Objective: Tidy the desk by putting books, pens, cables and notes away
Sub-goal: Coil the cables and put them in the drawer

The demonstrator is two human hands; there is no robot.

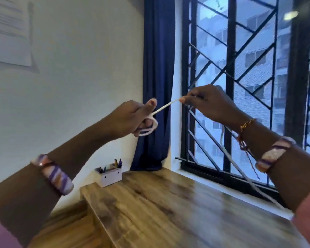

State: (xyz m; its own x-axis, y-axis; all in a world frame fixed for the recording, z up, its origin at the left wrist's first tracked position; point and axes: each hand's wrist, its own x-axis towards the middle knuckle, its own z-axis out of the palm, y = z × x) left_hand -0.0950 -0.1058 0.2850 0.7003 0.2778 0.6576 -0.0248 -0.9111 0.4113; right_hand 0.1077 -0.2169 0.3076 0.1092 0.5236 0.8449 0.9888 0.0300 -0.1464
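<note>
In the middle of the frame the left hand [131, 119] curls its fingers round small loops of the white cable [166, 105]. The right hand [211, 102] pinches the tight part – the rest hangs down lower right. Wind slowly, keeping loops the same size – don't tug.

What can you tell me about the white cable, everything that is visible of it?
The white cable is thin, smooth and flexible, plastic-looking. One end is wound in small loops around the fingers of the left hand. From there it runs taut, up and right, to the right hand, which pinches it. Below that hand, the rest hangs down blurred past the right forearm, toward the wooden desk. No plug is visible.
</note>
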